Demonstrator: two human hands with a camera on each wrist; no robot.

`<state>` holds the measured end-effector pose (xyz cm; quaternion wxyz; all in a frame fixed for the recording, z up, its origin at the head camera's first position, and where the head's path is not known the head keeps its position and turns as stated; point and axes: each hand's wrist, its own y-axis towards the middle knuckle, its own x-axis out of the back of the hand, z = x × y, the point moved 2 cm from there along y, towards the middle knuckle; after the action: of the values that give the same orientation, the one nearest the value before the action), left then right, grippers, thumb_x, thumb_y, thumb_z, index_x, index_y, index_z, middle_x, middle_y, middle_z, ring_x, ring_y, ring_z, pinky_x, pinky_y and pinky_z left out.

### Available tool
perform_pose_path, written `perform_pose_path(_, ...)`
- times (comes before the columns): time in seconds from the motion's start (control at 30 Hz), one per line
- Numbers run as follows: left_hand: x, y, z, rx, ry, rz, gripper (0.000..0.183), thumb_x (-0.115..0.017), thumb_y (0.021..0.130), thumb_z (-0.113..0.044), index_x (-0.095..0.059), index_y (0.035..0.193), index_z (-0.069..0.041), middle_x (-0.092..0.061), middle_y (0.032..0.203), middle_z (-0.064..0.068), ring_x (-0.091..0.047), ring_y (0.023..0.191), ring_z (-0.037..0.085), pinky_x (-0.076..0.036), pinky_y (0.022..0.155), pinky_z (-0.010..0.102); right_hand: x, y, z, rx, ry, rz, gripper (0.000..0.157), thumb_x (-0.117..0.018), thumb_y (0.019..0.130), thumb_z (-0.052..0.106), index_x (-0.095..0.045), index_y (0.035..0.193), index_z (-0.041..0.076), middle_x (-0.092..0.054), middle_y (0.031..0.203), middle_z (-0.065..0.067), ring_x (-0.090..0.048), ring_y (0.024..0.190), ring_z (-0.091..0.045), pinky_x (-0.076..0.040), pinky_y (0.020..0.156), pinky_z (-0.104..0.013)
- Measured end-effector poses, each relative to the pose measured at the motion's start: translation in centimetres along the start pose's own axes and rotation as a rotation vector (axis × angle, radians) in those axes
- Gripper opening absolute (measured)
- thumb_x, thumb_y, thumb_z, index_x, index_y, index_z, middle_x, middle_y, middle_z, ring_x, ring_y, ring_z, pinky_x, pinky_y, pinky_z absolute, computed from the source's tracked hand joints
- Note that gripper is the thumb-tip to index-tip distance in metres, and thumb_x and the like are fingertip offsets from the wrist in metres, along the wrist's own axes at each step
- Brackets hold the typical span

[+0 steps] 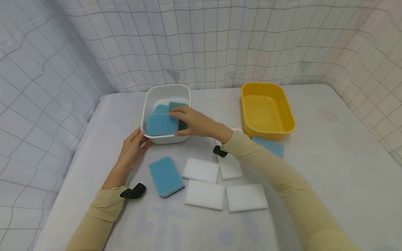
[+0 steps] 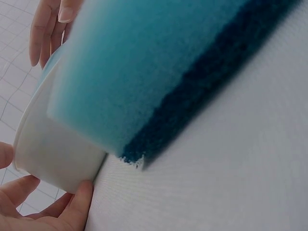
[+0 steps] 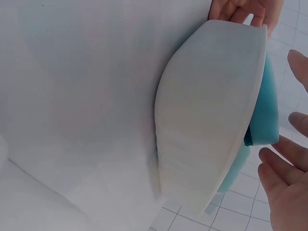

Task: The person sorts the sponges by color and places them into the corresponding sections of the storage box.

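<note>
A white plastic basin (image 1: 164, 139) holds several blue sponges (image 1: 161, 124) with dark scouring sides. My left hand (image 1: 133, 148) grips the basin's near left corner, thumb at the rim and fingers lower on the wall. Over the basin's right side is my right hand (image 1: 196, 122), its fingers spread; in the right wrist view a fingertip touches the edge of the top sponge (image 3: 264, 110). Another blue sponge (image 1: 166, 176) lies on the table in front of the basin, looming large in the left wrist view.
Several white sponge blocks (image 1: 205, 194) lie on the table, one partly under the right forearm. A yellow basin (image 1: 267, 132) stands at the back right, with a blue sponge (image 1: 270, 146) before it. Gridded white cloth (image 1: 207, 45) hangs behind and at both sides.
</note>
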<state>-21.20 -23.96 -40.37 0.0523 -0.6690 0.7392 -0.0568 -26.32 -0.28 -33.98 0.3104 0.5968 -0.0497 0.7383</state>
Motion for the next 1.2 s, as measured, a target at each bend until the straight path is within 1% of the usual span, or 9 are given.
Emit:
perform_pose_path(0.13,0.0,-0.1,-0.1,0.007,0.010,0.002,0.065,-0.038,0.099,-0.042,-0.012,0.152,-0.014,-0.013,0.158,0.014,-0.040,0.130,0.012,-0.036,0.110,0.035,0.2,-0.6,0.2,0.020,-0.018,-0.016,0.064,-0.071,0.083,0.032,-0.048,0.134,0.002,-0.046,0.138,-0.018,-0.044,0.130,-0.027,-0.041,0.108,-0.032)
perform_pose_path(0.27,0.0,0.0,-0.1,0.007,0.010,0.008,0.066,-0.039,0.098,-0.043,-0.012,0.152,-0.015,-0.014,0.157,0.015,-0.040,0.129,0.012,-0.034,0.110,0.037,0.5,-1.0,0.3,0.030,-0.021,-0.034,0.062,-0.070,0.084,0.031,-0.048,0.134,0.002,-0.046,0.139,-0.019,-0.044,0.129,-0.028,-0.042,0.107,-0.033)
perform_pose_path(0.43,0.1,0.1,0.1,0.005,0.000,0.008,0.067,-0.040,0.097,-0.043,-0.014,0.151,-0.014,-0.015,0.157,0.016,-0.043,0.124,0.007,-0.041,0.106,0.028,1.1,-1.7,0.6,0.033,-0.015,-0.051,0.062,-0.070,0.084,0.031,-0.047,0.135,0.003,-0.044,0.140,-0.018,-0.043,0.129,-0.028,-0.041,0.109,-0.034)
perform_pose_path(0.6,0.1,0.0,0.1,-0.003,0.003,0.010,0.064,-0.039,0.098,-0.042,-0.014,0.151,-0.015,-0.015,0.157,0.016,-0.042,0.128,0.011,-0.047,0.099,0.019,1.6,-2.9,0.7,0.016,-0.002,-0.045,0.061,-0.069,0.085,0.030,-0.047,0.135,0.002,-0.043,0.142,-0.018,-0.042,0.131,-0.028,-0.039,0.111,-0.033)
perform_pose_path(0.7,0.1,-0.1,0.1,-0.009,0.022,0.016,0.063,-0.038,0.099,-0.042,-0.015,0.151,-0.017,-0.016,0.157,0.016,-0.040,0.130,0.013,-0.044,0.104,0.025,1.9,-3.7,0.7,-0.005,0.013,-0.034,0.060,-0.069,0.085,0.028,-0.046,0.135,0.003,-0.042,0.143,-0.017,-0.041,0.132,-0.028,-0.039,0.111,-0.034)
perform_pose_path(0.87,0.0,-0.2,0.0,-0.005,0.037,0.020,0.061,-0.037,0.098,-0.044,-0.016,0.151,-0.021,-0.018,0.157,0.014,-0.042,0.127,0.008,-0.035,0.111,0.037,2.3,-5.2,0.5,-0.025,0.001,-0.029,0.061,-0.069,0.086,0.028,-0.044,0.137,0.005,-0.042,0.143,-0.016,-0.040,0.133,-0.027,-0.040,0.110,-0.035)
perform_pose_path(1.0,0.1,-0.1,0.0,-0.008,0.036,0.019,0.062,-0.037,0.098,-0.044,-0.016,0.151,-0.022,-0.018,0.157,0.013,-0.044,0.123,0.005,-0.040,0.108,0.031,2.5,-6.2,0.3,-0.035,-0.017,-0.034,0.061,-0.069,0.086,0.029,-0.045,0.137,0.005,-0.043,0.142,-0.017,-0.042,0.132,-0.027,-0.041,0.109,-0.035)
perform_pose_path(1.1,0.0,0.0,0.2,-0.010,0.030,0.020,0.062,-0.038,0.098,-0.044,-0.016,0.151,-0.021,-0.019,0.156,0.013,-0.046,0.118,0.000,-0.047,0.099,0.019,2.7,-7.0,0.0,-0.051,-0.017,-0.031,0.061,-0.069,0.085,0.029,-0.045,0.136,0.005,-0.044,0.142,-0.017,-0.042,0.131,-0.027,-0.041,0.109,-0.037)
perform_pose_path(1.2,0.0,0.0,0.2,-0.019,0.009,0.020,0.062,-0.039,0.098,-0.042,-0.016,0.151,-0.020,-0.020,0.156,0.014,-0.049,0.113,-0.003,-0.049,0.091,0.012,2.8,-7.7,-0.2,-0.061,-0.012,-0.030,0.061,-0.069,0.085,0.029,-0.045,0.137,0.005,-0.044,0.142,-0.016,-0.043,0.131,-0.027,-0.041,0.109,-0.037)
